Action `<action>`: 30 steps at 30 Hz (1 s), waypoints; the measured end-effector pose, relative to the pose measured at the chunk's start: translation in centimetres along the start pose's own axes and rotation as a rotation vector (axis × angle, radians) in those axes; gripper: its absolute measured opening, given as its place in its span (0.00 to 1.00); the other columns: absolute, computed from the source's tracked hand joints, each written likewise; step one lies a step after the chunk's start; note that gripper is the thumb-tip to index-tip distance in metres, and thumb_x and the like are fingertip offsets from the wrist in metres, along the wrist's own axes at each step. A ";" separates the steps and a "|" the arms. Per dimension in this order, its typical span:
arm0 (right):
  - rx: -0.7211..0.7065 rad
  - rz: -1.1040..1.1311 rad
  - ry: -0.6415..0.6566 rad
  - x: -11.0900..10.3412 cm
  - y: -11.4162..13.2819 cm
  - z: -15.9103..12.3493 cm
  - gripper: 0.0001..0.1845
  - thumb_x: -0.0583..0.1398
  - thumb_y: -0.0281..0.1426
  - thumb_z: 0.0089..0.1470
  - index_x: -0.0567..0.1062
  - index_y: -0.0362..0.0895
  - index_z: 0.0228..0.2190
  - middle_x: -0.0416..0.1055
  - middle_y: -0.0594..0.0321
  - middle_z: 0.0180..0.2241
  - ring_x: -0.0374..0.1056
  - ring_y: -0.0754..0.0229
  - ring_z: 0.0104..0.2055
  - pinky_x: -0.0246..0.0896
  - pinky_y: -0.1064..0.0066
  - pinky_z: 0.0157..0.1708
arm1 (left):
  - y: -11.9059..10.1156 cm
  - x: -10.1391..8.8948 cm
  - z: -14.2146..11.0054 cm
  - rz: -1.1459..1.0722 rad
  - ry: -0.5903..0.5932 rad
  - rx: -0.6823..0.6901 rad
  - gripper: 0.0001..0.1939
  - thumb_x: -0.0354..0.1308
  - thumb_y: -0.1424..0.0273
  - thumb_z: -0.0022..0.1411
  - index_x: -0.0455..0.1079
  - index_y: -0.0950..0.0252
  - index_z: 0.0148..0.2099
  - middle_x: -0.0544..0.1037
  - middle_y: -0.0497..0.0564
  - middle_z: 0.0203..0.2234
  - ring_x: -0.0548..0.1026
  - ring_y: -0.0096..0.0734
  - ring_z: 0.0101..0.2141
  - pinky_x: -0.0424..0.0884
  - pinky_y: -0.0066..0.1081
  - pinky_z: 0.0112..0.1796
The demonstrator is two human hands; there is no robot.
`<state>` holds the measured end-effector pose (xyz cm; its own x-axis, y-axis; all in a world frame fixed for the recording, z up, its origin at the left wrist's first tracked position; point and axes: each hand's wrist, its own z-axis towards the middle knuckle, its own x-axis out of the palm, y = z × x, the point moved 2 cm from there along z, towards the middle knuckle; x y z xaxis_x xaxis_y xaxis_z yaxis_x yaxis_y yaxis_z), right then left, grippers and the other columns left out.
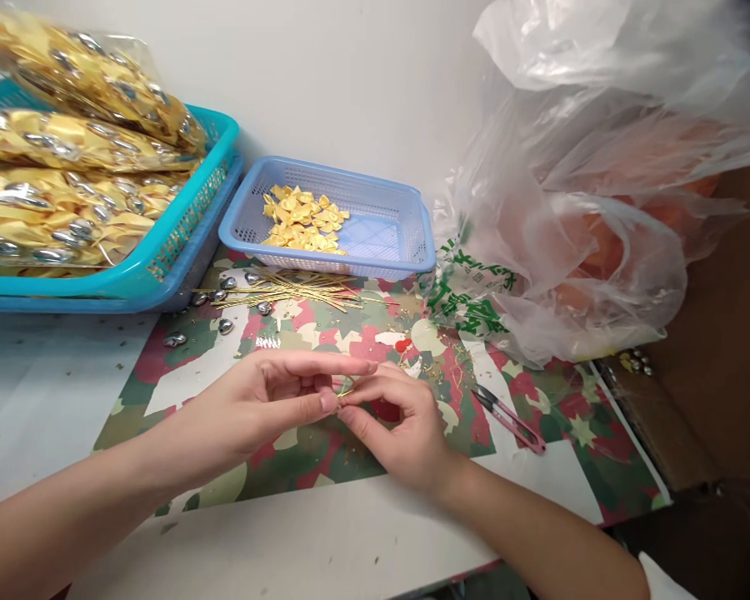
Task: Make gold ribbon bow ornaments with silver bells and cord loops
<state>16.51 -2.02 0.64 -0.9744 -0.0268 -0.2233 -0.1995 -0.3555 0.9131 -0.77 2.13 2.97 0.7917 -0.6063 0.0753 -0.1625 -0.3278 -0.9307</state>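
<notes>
Head view: left hand [259,400] and right hand [407,423] pinch a gold strand [344,394] over the table's [325,537] middle! Along its back edge, a blue basket [381,267] holds yellow bows [301,220], gold ties [306,291] strewn before it; plastic bags [537,225] crowd the back right corner, snips [513,423] near the right edge.

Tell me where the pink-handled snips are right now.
In the head view, the pink-handled snips lie on the right part of the worktop, to the right of the right hand and just below the plastic bag.
</notes>
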 end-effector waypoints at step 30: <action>0.090 0.079 0.064 0.0 -0.3 0.1 0.05 0.65 0.28 0.54 0.80 0.46 0.26 0.76 0.65 0.24 0.68 0.64 0.27 0.64 0.70 0.30 | 0.0 0.4 0.5 -0.110 0.079 0.129 0.07 0.65 0.69 0.62 0.83 0.52 0.42 0.86 0.47 0.39 0.83 0.32 0.40 0.78 0.19 0.37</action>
<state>16.62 -1.83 0.37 -0.9793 -0.1121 -0.1683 -0.1338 -0.2651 0.9549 -0.15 2.28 2.78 0.7509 -0.6285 0.2028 0.0039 -0.3028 -0.9530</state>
